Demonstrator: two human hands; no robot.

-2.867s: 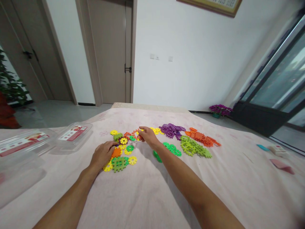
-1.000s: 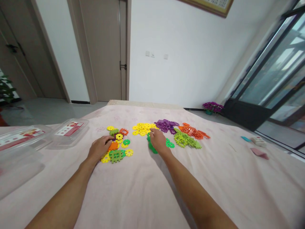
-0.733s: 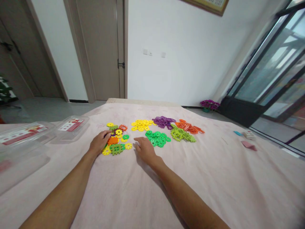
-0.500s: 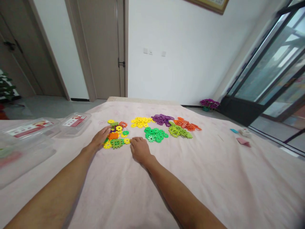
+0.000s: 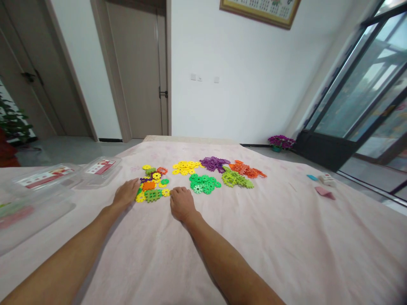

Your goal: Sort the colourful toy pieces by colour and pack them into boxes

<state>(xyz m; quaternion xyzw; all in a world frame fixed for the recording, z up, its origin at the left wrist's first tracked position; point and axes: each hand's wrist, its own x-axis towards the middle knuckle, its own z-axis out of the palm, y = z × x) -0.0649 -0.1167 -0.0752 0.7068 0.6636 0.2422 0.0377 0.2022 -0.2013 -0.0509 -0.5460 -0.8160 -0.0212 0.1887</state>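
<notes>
My left hand [image 5: 127,192] rests on the cloth at the left edge of a small mixed group of plastic building pieces, fingers stretched toward them and no piece visible in it. Yellow notched discs, an orange square piece [image 5: 149,186] and a green lattice piece [image 5: 153,195] lie flat in this group. On its right side, my right hand [image 5: 182,203] lies with loosely bent fingers, the tips close to a yellow disc [image 5: 165,192]. Whether they touch it is hard to see. Further right is a heap of green discs [image 5: 205,184].
Behind lie heaps of yellow discs [image 5: 186,167], purple pieces [image 5: 213,163], orange pieces [image 5: 248,170] and light green pieces [image 5: 235,178]. Clear plastic boxes [image 5: 98,171] stand at the left. A pink scrap [image 5: 324,192] and a small white object [image 5: 327,179] lie far right on the pink cloth [image 5: 286,237].
The view has tilted up slightly. My left hand has drawn back a little to the left from the mixed pieces; my right hand stays beside the yellow disc.
</notes>
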